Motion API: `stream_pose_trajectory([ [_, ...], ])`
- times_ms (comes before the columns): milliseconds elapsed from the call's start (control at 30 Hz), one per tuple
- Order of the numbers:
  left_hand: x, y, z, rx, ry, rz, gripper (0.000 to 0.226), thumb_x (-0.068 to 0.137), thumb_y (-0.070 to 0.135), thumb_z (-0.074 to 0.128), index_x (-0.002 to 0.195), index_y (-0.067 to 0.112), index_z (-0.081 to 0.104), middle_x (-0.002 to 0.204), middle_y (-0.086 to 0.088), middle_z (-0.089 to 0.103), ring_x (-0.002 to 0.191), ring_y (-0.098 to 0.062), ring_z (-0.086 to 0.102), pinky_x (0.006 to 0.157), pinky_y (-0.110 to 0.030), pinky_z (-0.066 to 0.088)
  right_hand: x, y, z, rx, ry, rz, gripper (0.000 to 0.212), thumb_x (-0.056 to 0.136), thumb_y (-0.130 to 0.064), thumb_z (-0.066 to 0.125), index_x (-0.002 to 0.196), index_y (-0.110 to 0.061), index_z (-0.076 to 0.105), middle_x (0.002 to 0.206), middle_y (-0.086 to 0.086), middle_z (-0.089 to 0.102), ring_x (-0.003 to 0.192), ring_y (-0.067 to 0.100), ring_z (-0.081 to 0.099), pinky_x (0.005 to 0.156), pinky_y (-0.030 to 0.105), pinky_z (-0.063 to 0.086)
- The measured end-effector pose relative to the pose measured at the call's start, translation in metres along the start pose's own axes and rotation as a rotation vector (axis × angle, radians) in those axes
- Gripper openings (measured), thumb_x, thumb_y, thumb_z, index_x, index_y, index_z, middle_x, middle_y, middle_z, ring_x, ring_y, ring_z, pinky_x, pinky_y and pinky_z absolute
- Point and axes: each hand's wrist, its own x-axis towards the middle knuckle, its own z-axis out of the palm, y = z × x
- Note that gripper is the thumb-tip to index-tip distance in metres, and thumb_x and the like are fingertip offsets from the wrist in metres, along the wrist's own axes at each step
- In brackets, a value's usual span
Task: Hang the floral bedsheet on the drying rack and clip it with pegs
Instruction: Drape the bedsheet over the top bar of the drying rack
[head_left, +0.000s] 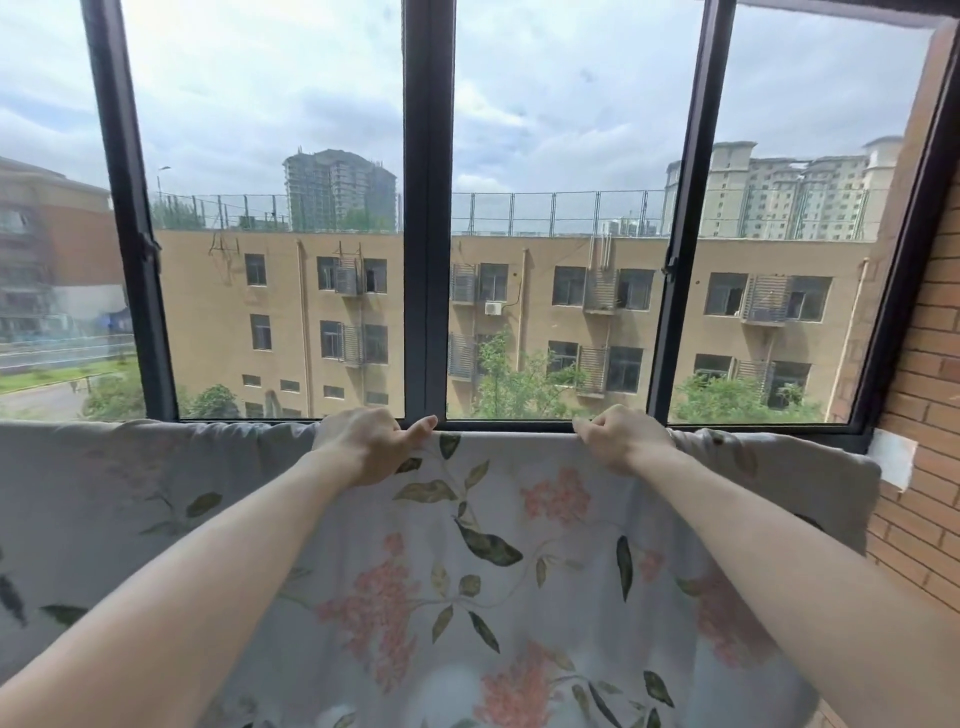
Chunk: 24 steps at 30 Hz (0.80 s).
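Observation:
The floral bedsheet (498, 561), pale grey with pink flowers and green leaves, hangs in front of me across the full width below the window. Its top edge runs level at about sill height. My left hand (363, 441) grips that top edge left of centre, thumb pointing right along the fold. My right hand (621, 439) grips the same edge right of centre, fingers curled over it. The drying rack is hidden under the sheet. No pegs are in view.
A dark-framed window (428, 218) stands straight ahead with buildings and trees outside. A brick wall (930, 415) closes the right side, with a white patch (891, 460) on it near the sheet's right end.

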Motion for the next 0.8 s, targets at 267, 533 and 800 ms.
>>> stream_pose_trajectory([
  [267,0.003,-0.013,-0.001,-0.001,0.058,0.080,0.089,0.090,0.086,0.018,0.050,0.015,0.053,0.060,-0.004,0.061,0.060,-0.024,0.061,0.057,-0.032,0.042,-0.017,0.050,-0.013,0.099,0.293,0.258,0.054,0.097,-0.048,0.035,0.065,-0.015,0.064,0.080,0.008,0.069,0.083,0.033,0.062,0.086,0.041,0.049],
  [533,0.002,-0.063,0.008,-0.019,0.114,0.067,0.082,0.089,0.087,0.017,0.052,0.019,0.044,0.051,0.000,0.051,0.047,-0.020,0.048,0.053,-0.030,0.035,-0.012,0.070,-0.028,0.035,0.174,0.313,0.053,0.096,-0.050,0.032,0.062,-0.018,0.057,0.092,0.013,0.068,0.091,0.032,0.061,0.090,0.042,0.046],
  [800,0.001,-0.101,0.005,0.049,0.145,0.019,0.087,0.086,0.087,0.013,0.051,0.016,0.049,0.053,-0.003,0.057,0.053,-0.021,0.059,0.058,-0.031,0.046,-0.003,0.058,-0.022,-0.065,0.106,0.324,0.054,0.102,-0.054,0.032,0.085,-0.019,0.070,0.104,0.012,0.064,0.102,0.034,0.058,0.099,0.043,0.046],
])
